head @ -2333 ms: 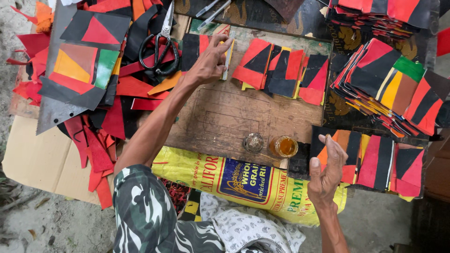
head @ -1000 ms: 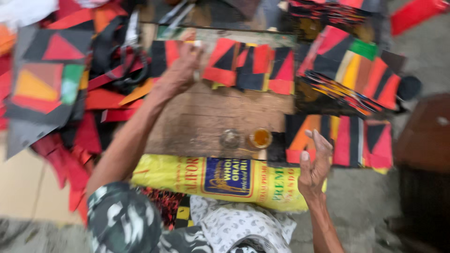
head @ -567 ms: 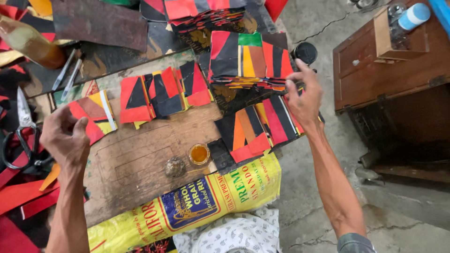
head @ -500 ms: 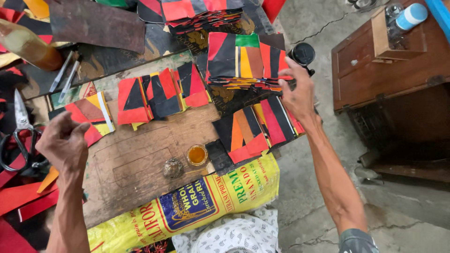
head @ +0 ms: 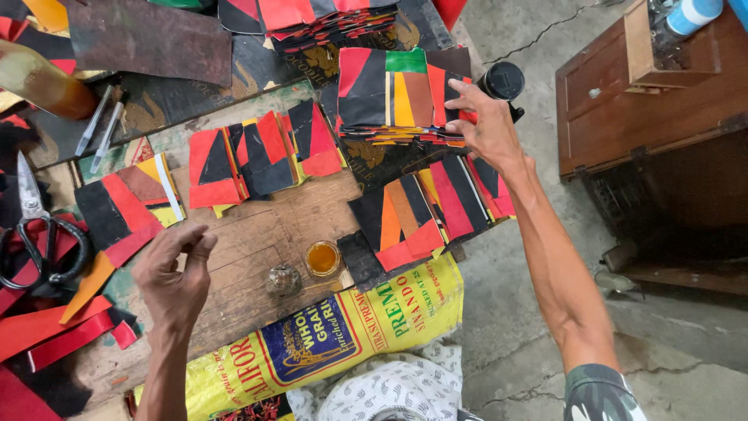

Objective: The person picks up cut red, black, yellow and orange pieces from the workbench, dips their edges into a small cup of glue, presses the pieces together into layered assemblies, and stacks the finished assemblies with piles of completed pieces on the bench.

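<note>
Change: since half a second ago the right hand has slid a little along the edge of the patchwork stack, and the left hand has stayed hovering over the board.
Right hand: the right hand (head: 485, 125) reaches far forward, fingers spread and curled over the right edge of the patchwork stack (head: 397, 93); whether it pinches a piece there cannot be told.
Left hand: the left hand (head: 173, 273) hangs above the wooden board (head: 257, 249), fingers loosely bunched, thumb and forefinger close together; whether anything is held between them is too small to tell.
Patchwork stack: red, black, green and orange pieces piled at the far right of the work surface, just beside a black round lid (head: 502, 80).
Near the stack: fanned pieces (head: 436, 206) lie just below it, by the right forearm.
Board: a small glass of amber liquid (head: 322, 258) and a small crumpled ball (head: 284, 279) sit side by side.
Front edge: a yellow printed sack (head: 335, 335) covers it.
Left side: scissors (head: 35, 234) rest on red strips.
Right side: a wooden cabinet (head: 654, 101) stands on the concrete floor.
</note>
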